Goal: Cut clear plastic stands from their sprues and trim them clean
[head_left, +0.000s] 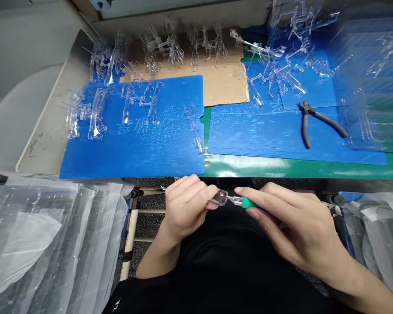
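My left hand [188, 207] is closed around a clear plastic part [220, 197]; one end sticks out past the thumb and most of the rest is hidden in the fist. My right hand [291, 218] grips a craft knife [244, 201] with a green handle and a metal collar. The knife's tip points left and meets, or nearly meets, the edge of the clear part. Both hands are in front of my body, just below the table's front edge. A single clear plastic piece [194, 130] lies on the blue sheet [163, 152] beyond my left hand.
Several clear moulded parts on sprues [142, 100] lie on the left sheet and the cardboard [225, 87]. More sprues [278, 76] are heaped at the right. Side cutters [309, 115] rest open near a transparent tray [373, 126]. Plastic-wrapped stacks [52, 244] stand at the left.
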Demonstrator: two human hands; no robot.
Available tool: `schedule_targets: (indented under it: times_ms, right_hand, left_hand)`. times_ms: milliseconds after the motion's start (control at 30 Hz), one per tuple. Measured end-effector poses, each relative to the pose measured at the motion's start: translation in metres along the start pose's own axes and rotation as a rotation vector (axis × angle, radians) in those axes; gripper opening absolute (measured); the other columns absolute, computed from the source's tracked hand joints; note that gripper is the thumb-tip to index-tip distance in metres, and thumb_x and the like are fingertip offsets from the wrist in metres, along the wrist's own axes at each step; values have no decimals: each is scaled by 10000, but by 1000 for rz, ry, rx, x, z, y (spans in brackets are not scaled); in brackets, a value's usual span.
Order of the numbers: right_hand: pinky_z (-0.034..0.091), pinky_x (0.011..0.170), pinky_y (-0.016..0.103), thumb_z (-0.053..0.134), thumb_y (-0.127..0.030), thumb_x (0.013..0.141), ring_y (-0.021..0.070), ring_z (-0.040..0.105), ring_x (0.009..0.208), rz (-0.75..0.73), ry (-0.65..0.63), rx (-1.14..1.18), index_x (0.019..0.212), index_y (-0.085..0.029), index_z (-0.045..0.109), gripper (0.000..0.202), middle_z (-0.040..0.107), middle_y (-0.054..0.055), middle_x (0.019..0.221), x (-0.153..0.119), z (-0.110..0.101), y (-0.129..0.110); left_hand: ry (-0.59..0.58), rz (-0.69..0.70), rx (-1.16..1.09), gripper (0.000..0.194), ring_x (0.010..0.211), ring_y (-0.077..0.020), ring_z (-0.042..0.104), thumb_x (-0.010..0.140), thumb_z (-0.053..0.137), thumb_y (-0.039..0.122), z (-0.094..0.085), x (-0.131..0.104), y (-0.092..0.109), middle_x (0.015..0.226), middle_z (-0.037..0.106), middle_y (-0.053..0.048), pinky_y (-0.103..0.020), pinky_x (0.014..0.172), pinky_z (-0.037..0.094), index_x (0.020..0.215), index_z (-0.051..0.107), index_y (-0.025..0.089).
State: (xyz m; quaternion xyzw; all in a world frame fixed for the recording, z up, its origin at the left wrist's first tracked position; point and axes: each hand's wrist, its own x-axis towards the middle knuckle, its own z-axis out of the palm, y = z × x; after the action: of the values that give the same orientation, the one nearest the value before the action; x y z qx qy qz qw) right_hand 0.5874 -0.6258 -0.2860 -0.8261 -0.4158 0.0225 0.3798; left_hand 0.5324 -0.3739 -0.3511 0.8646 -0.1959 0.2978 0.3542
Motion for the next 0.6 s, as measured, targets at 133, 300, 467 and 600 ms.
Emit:
schedule_targets:
  times_ms: [133,300,467,600]
  right_hand:
    - [391,575,316,655,-168,1097,133,563,627,11,-7,4,1417,-188,704,324,645,6,841,-2,-2,-1]
    - [430,597,308,661,-184,1102,137,635,670,36,41,-54,1403,-195,730,309,707,20,906,4,1,10]
    - [554,796,322,646,-157,1107,196,750,897,91,170,25,1306,-183,738,221,795,74,1059,11,3,17]
    - [599,862,306,818,-262,1028,205,776,976,124,85,280,1256,-235,720,248,812,51,1133,10,8,14]
  left_hand:
    - [-15,9,17,211,624,-172,499,1147,560,333,0,0,0,682,593,-25,-338,633,345,1081,701,191]
    - [-51,10,2,268,627,-172,466,1161,517,356,-2,1,4,670,566,-20,-343,621,319,1033,686,192]
    - [-131,-36,-85,233,633,-159,517,1157,549,318,1,7,9,733,646,-27,-323,625,360,1015,678,185]
    - [-272,-91,-84,139,698,-163,686,1133,613,258,8,13,9,878,777,-49,-291,664,471,1043,693,190]
